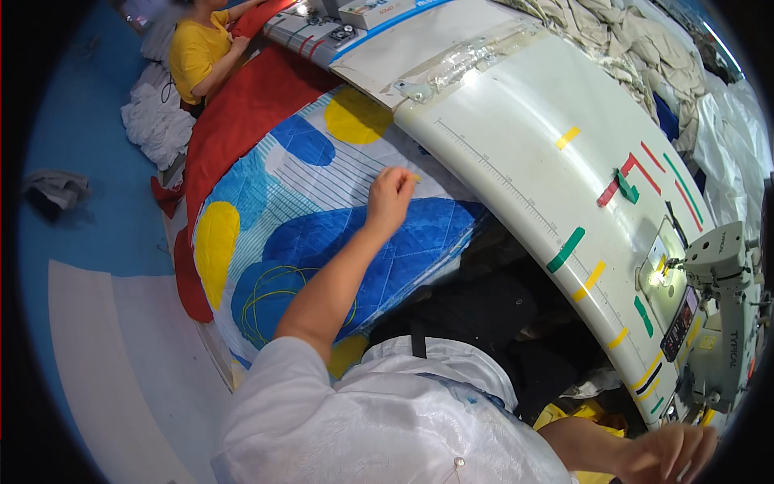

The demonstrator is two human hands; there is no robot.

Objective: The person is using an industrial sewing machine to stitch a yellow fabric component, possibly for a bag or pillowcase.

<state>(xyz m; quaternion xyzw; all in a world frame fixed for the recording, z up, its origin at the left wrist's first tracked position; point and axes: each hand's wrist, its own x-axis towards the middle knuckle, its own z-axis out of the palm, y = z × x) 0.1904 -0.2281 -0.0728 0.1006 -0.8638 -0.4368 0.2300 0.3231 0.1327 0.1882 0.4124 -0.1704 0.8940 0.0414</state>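
Note:
My left hand (pixel 393 196) is closed in a pinch over a quilted, printed cloth (pixel 322 181) in blue, yellow and white. A small yellowish bit shows at its fingertips, too small to name. Loops of thin yellow cord (pixel 256 294) lie on the cloth near my left forearm. My right hand (pixel 673 453) is at the lower right, below the white sewing machine (pixel 720 258). Its fingers are loosely bent and a little apart, with no object visible in them; the tips are partly blurred.
The white sewing table (pixel 516 121) curves along the right, marked with a ruler scale and coloured tape. A phone (pixel 681 324) lies by the machine. Red cloth (pixel 258 113) borders the print. A person in a yellow top (pixel 197 52) works at the far left. Beige cloth (pixel 601 40) is heaped behind.

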